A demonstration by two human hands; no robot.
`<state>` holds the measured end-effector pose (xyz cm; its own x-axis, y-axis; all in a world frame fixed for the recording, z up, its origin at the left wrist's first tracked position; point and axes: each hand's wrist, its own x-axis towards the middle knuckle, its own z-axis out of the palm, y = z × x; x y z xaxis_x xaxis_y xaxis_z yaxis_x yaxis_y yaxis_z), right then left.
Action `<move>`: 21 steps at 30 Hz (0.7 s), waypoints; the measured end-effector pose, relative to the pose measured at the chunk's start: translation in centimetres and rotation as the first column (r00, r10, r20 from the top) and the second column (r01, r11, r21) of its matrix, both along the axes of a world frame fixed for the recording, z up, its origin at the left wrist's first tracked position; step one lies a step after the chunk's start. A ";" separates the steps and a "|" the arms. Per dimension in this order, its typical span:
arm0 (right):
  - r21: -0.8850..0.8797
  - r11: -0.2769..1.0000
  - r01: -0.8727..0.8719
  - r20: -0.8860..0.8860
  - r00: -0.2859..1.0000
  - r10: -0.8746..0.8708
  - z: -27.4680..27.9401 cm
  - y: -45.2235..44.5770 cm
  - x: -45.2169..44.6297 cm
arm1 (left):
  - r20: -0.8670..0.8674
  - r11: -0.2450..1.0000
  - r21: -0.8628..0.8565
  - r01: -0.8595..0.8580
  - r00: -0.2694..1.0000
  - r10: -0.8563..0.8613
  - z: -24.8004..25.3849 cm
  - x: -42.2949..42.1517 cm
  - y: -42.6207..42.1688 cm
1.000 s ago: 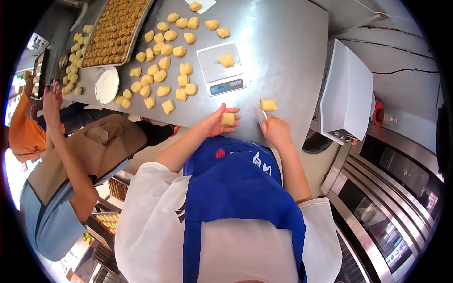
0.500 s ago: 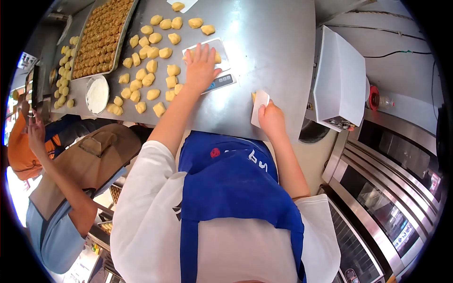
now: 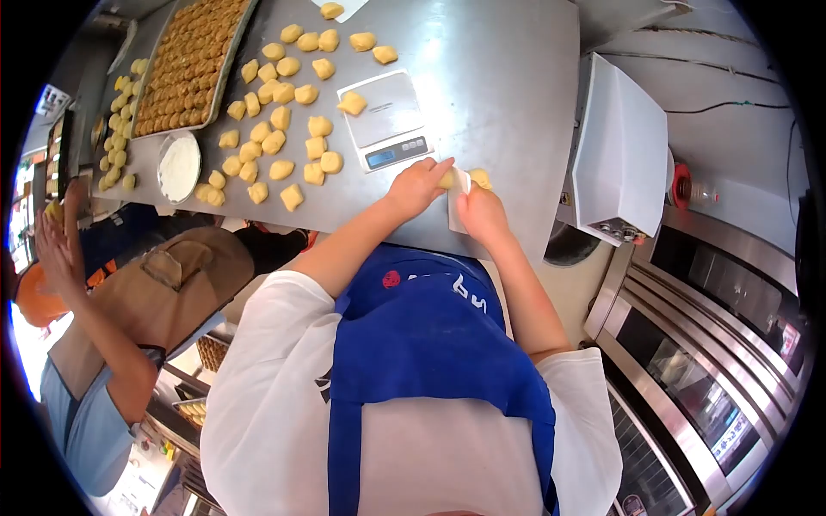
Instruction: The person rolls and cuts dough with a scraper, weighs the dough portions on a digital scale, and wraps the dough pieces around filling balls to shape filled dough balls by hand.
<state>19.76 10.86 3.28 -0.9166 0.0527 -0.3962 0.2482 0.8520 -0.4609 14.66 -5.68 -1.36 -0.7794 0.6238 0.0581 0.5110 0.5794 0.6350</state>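
My left hand point(image 3: 419, 187) is closed on a small piece of dough point(image 3: 446, 179), in front of the scale. My right hand point(image 3: 483, 213) grips a flat white scraper point(image 3: 458, 199), its blade upright between that piece and another lump of dough point(image 3: 480, 178) on the steel table. One dough piece point(image 3: 351, 103) lies at the left edge of the plate of the digital scale point(image 3: 385, 113). Several yellow dough pieces point(image 3: 280, 118) are spread over the table to the left of the scale.
A tray of brown balls point(image 3: 187, 70) and a bowl of white powder point(image 3: 179, 168) stand on the steel table point(image 3: 508, 95) at the left. A co-worker in a brown apron point(image 3: 185, 267) is beside me at the left. A white box point(image 3: 621, 146) is beyond the right edge.
My left hand has moved from over the scale back beside the scraper and taken hold of dough. The piece on the scale shows at the plate's left edge. The co-worker's hands have shifted.
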 end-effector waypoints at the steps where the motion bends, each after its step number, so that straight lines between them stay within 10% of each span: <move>1: -0.028 1.000 -0.002 -0.007 1.000 0.002 0.1 0.0 0.4 | 0.107 0.999 0.005 -0.046 0.993 0.045 0.4 0.5 -0.6; 3: -0.080 0.996 0.037 -0.061 0.997 -0.042 1.0 0.4 1.2 | 0.205 0.995 0.000 -0.099 0.974 0.097 0.4 0.9 -1.9; 4: -0.127 0.988 0.090 -0.106 0.989 -0.104 1.4 0.6 1.6 | 0.744 0.943 0.138 -0.304 0.660 0.104 -0.3 1.4 -2.7; 5: -0.131 0.987 0.090 -0.106 0.989 -0.104 1.4 0.7 1.8 | 0.991 0.838 0.121 -0.533 0.113 -0.071 -1.0 1.8 -3.6; 6: -0.057 0.997 0.051 -0.059 0.997 -0.054 1.4 0.8 2.1 | 0.976 0.808 0.145 -0.571 -0.052 -0.212 -0.9 2.2 -4.9; 10: 0.124 0.987 -0.105 0.011 0.995 0.104 0.7 0.8 3.3 | 0.898 0.363 -0.009 -0.932 -0.167 -0.406 2.8 3.0 -4.8; 14: 0.136 0.984 -0.118 -0.064 0.990 0.128 0.6 0.9 3.5 | 0.973 0.498 -0.034 -0.866 -0.141 -0.180 -1.5 1.0 -5.0; 19: 0.166 0.983 -0.082 -0.113 0.988 0.101 1.2 1.6 3.3 | 0.855 0.625 0.300 -0.721 0.494 0.160 3.7 -6.3 -3.8; 21: 0.161 0.985 -0.055 -0.101 0.992 0.072 1.5 2.0 3.4 | 0.792 0.664 0.293 -0.688 0.564 0.234 4.6 -9.3 -3.8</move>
<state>23.19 12.87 4.77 -0.9564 0.0467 -0.2883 0.1481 0.9284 -0.3408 5.38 -9.50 3.24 -0.8951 0.1900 -0.4034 -0.4009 0.0533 0.9146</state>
